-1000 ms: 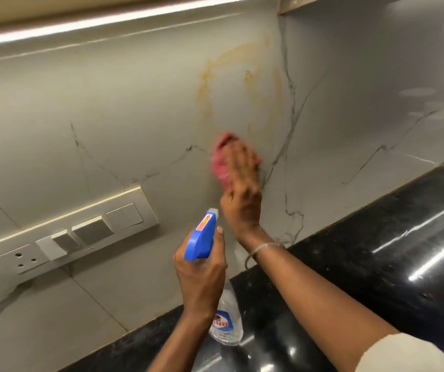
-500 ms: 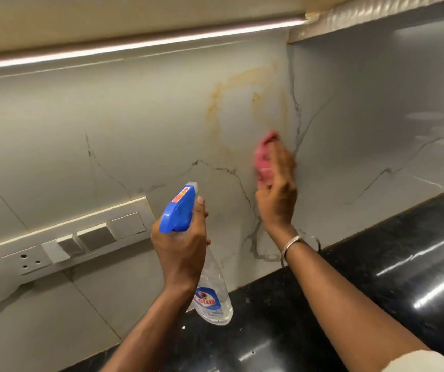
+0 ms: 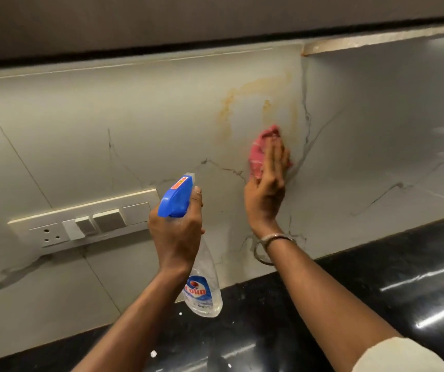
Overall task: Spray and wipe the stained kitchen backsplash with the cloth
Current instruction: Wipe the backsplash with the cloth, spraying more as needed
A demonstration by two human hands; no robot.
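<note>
Cloth point(image 3: 262, 151): a small pink rag, bunched and soft, lies flat against the backsplash point(image 3: 161, 116) under the right hand point(image 3: 266, 191). The grip here is an open palm with fingers point(image 3: 276, 154) laid straight and close together, pressing the rag to the wall, not pinching it. A rag like this looks light and limp; it should fold and creep under the palm, so pressure through the whole flat hand, not the fingertips alone, will likely keep it from sliding out. How much of it is tucked beneath the palm I cannot tell, since the hand covers most of it.

The left hand point(image 3: 178, 232) is wrapped tight around the neck of the spray bottle point(image 3: 202, 288), thumb up beside the blue trigger head point(image 3: 175, 198). The bottle is clear plastic and seems nearly empty, so probably light, and smooth enough to slip if wet; the neck below the head is the sound place to hold.

The stain point(image 3: 245, 89), a yellow-brown arc with streaks, sits just above and to either side of the rag and is not yet wiped away. Left of the bottle is a switch panel point(image 3: 86, 221) with an open socket, near enough that spray drifting that way would be a risk. Below runs the black tabletop point(image 3: 376, 277), glossy, speckled with a few white crumbs. A dark cabinet edge point(image 3: 215, 38) overhangs the wall and limits the upward reach.
</note>
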